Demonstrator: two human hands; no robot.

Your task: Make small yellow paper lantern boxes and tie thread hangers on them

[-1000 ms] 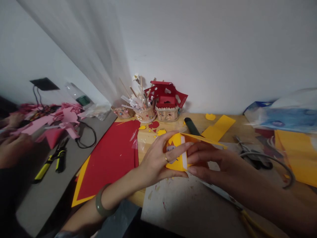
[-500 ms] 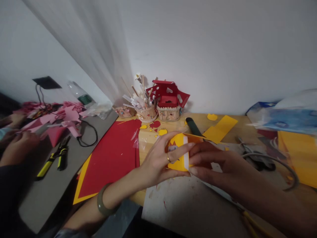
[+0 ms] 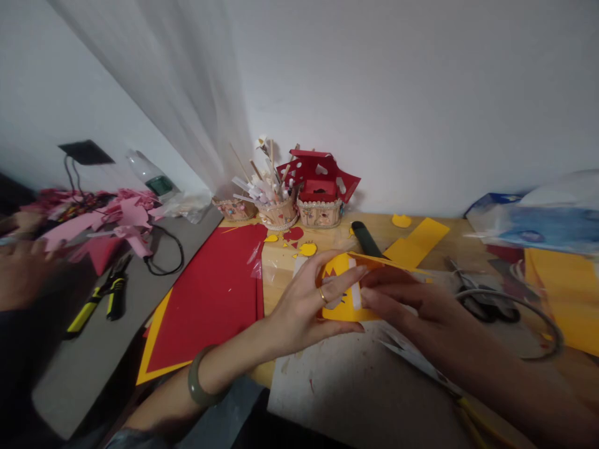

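Above the pale work mat, a folded yellow paper box is held between both hands. It has a white strip along one edge and a printed or stuck-on picture with a red crown shape on its side. My left hand grips the box from the left, fingers over its front face and thumb beneath. My right hand has its fingers at the box's right side, partly inside the opening; the fingertips there are hidden. Under my right forearm lie scissors with yellow handles.
Red paper sheets lie left. Decorated baskets stand by the wall, one with a red paper box. Black-handled scissors and yellow paper are right. A co-worker's hand is far left, near pliers and a pink glue gun.
The box has turned and shifted slightly right in my hands, and its yellow upper flap shows more. My right fingers have moved along the white strip. The co-worker's hand has shifted left.
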